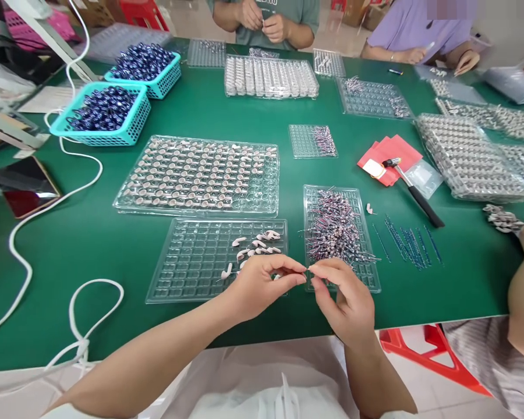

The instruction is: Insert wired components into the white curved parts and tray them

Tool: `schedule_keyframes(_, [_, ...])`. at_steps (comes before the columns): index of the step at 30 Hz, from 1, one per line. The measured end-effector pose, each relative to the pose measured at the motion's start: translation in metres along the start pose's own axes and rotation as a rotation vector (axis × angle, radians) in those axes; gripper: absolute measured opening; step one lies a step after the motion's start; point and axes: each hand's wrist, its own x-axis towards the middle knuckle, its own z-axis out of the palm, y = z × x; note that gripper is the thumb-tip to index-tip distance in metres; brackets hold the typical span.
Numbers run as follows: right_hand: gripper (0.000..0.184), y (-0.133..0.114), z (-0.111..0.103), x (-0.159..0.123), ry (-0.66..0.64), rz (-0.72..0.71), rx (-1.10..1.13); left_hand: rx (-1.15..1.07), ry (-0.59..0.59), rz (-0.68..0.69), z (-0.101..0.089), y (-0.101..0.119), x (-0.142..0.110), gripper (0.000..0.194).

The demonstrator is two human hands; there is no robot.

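Note:
My left hand (266, 285) and my right hand (347, 297) meet fingertip to fingertip above the front of the table. Each pinches thumb against forefinger, and whatever lies between them is too small to make out. Under my left hand is a clear plastic tray (192, 256) with loose white earbud-stem-shaped shells (262, 243) at its right side. Just beyond my right hand, another clear tray (363, 201) carries a heap of small parts with thin wires (334, 224). Farther back, a fuller clear tray (266, 201) holds rows of similar white shells (192, 174).
Blue strips (413, 244), a black-handled tool (419, 201) and red sheets (395, 154) lie to the right. Two turquoise baskets (133, 125) of shiny blue pieces, a phone (26, 185) and a white cable (15, 244) are left. Co-workers sit opposite and at right.

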Motion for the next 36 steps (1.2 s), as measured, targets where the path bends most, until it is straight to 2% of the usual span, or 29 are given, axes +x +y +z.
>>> schedule_keyframes(2, [0.032,0.001,0.004,-0.002,0.028,0.030,-0.018,-0.205,-0.003,-0.109,-0.001,0.001,0.001,0.016])
schedule_keyframes(4, [0.030,0.001,0.009,-0.004,0.014,0.047,-0.054,-0.360,-0.024,-0.149,-0.002,0.000,0.002,0.016])
schedule_keyframes(9, [0.026,0.002,0.021,-0.004,0.096,-0.047,-0.195,-0.518,-0.061,-0.187,-0.001,-0.005,0.005,0.021])
schedule_keyframes(16, [0.032,0.010,0.027,-0.008,0.122,-0.133,-0.290,-0.425,-0.022,-0.149,0.000,-0.007,0.005,0.022])
schedule_keyframes(21, [0.033,0.010,0.027,-0.009,0.147,-0.177,-0.334,-0.325,-0.002,-0.191,-0.001,-0.003,0.005,0.018])
schedule_keyframes(26, [0.033,0.011,0.023,-0.011,0.089,-0.207,-0.360,-0.212,-0.028,-0.214,-0.005,-0.001,0.006,0.020])
schedule_keyframes(30, [0.033,0.008,0.019,-0.011,0.047,-0.165,-0.297,-0.287,-0.065,-0.253,-0.008,-0.001,0.006,0.021])
schedule_keyframes(36, [0.017,0.002,0.016,-0.011,0.017,0.009,-0.082,-0.377,-0.162,-0.310,-0.011,0.001,0.007,0.019])
